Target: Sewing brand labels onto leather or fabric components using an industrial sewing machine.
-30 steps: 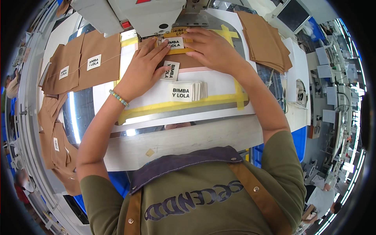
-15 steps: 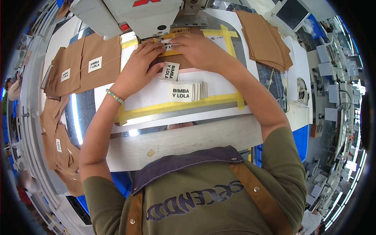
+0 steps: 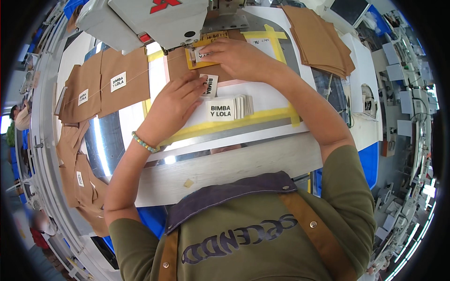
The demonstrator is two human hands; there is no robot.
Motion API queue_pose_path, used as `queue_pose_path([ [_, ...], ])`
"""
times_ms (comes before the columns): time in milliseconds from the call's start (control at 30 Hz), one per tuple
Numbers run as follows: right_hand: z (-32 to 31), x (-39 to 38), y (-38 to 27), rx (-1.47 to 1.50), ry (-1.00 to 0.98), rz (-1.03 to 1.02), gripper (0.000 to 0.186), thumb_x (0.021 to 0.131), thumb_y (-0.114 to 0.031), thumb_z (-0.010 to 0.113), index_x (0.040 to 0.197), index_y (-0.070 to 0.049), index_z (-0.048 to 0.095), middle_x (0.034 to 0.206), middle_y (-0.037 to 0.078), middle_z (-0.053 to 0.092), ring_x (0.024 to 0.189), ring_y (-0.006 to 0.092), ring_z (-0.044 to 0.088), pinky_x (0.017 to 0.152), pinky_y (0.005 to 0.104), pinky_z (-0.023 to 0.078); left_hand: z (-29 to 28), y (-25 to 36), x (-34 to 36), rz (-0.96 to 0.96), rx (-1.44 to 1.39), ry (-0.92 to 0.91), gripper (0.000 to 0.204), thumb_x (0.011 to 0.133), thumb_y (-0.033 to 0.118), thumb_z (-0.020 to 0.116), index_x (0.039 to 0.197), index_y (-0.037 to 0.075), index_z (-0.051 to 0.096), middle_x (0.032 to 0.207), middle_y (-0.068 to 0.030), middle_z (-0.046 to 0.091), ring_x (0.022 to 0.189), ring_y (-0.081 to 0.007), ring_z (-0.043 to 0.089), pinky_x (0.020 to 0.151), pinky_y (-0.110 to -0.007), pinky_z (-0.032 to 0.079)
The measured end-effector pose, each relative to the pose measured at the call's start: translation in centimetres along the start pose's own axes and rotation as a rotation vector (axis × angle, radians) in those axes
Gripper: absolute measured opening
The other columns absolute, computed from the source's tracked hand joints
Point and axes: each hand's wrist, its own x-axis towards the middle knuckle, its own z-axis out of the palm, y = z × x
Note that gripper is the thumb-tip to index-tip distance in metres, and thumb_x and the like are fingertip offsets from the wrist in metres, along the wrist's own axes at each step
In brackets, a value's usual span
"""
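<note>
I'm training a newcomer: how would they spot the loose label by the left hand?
Start at the white sewing-machine head, top left of centre. Below and right of it is a yellow frame; nearer the person, the left hand partly covers the loose label. Unlike the fanned label stack, it lies singly with sideways print.

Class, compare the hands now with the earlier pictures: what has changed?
The left hand has come off the yellow frame and moved down the picture to the loose white label. The right hand has shifted left over the frame. The fanned label stack stayed put.
</note>
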Motion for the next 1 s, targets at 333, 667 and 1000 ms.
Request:
queue_pose_path([
  [333, -0.5, 0.3, -0.7, -0.048, -0.028, 0.038, 0.034, 0.103, -0.011, 0.059, 0.132, -0.008, 0.077, 0.148, 0.005, 0.069, 0.141, 0.029, 0.059, 0.116, 0.0408, 0.051, 0.8, -0.8, 0.1, 0.147, 0.227, 0.114, 0.035, 0.082, -0.002, 0.076, 0.117, 0.0, 0.075, 0.125, -0.0103, 0.076, 0.114, -0.0296, 0.073, 0.094, -0.039, 0.063],
  [667, -0.1, 1.1, 0.5, 0.045, 0.047, 0.071, 0.032, 0.106, -0.018, 0.062, 0.133, -0.01, 0.077, 0.15, 0.004, 0.068, 0.144, 0.0283, 0.056, 0.121, 0.0433, 0.047, -1.0, -0.4, -2.6, -0.156, 0.012, 0.219, 0.032, 0.083, -0.011, 0.076, 0.111, 0.005, 0.081, 0.12, -0.0078, 0.079, 0.106, -0.0279, 0.074, 0.089, -0.04, 0.061],
  [1000, -0.7, 1.4, 0.6, 0.12, 0.014, 0.116, 0.037, 0.107, -0.028, 0.067, 0.137, -0.01, 0.076, 0.153, 0.005, 0.066, 0.147, 0.0277, 0.054, 0.123, 0.0422, 0.044, -0.9, -0.4, -2.5, -0.106, -0.06, 0.084, 0.043, 0.084, -0.013, 0.065, 0.122, 0.003, 0.076, 0.135, -0.0103, 0.074, 0.126, -0.034, 0.067, 0.102, -0.045, 0.058],
])
